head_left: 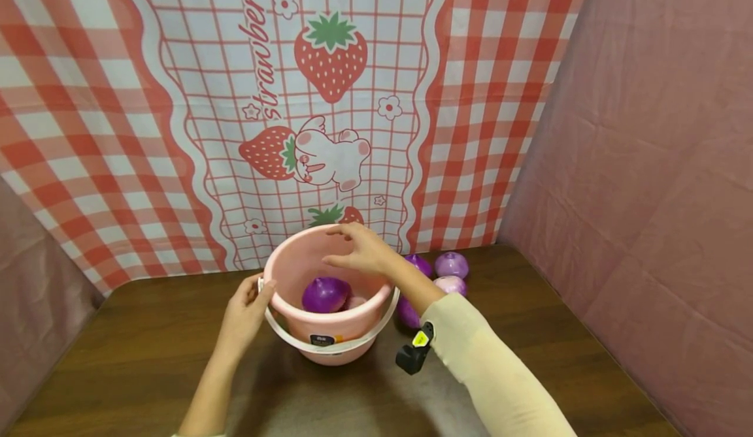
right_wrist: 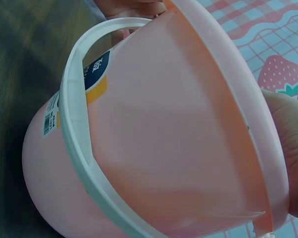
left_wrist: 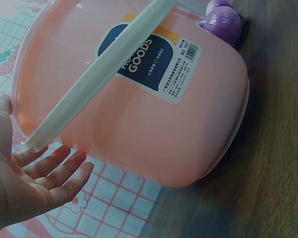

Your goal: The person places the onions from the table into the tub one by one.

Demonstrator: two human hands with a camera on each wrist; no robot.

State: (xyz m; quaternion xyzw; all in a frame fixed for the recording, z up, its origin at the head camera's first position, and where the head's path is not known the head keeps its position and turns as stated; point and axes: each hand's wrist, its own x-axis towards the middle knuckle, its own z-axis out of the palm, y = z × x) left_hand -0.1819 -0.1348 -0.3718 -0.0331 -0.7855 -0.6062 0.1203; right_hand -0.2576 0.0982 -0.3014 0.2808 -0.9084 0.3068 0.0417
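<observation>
A pink bucket (head_left: pixel 329 326) with a white handle (left_wrist: pixel 97 79) hanging down its front stands on the table. My left hand (head_left: pixel 246 309) holds the left side of the rim, thumb at the rim and fingers spread along the outer wall (left_wrist: pixel 44 181). Inside the bucket lies a purple onion (head_left: pixel 325 294), with a paler piece beside it partly hidden by the front rim. My right hand (head_left: pixel 360 249) is over the bucket's mouth at the back right, thumb and fingers apart and nothing between them. In the right wrist view the rim hides most of that hand (right_wrist: pixel 290 144).
Right of the bucket several purple onions lie together, among them a light one (head_left: pixel 451 265) at the back and a dark one (head_left: pixel 408 313) partly behind my right forearm. A strawberry-print cloth (head_left: pixel 329 58) hangs behind the brown wooden table (head_left: pixel 159 345). Pink cloth (head_left: pixel 647 162) borders the right side.
</observation>
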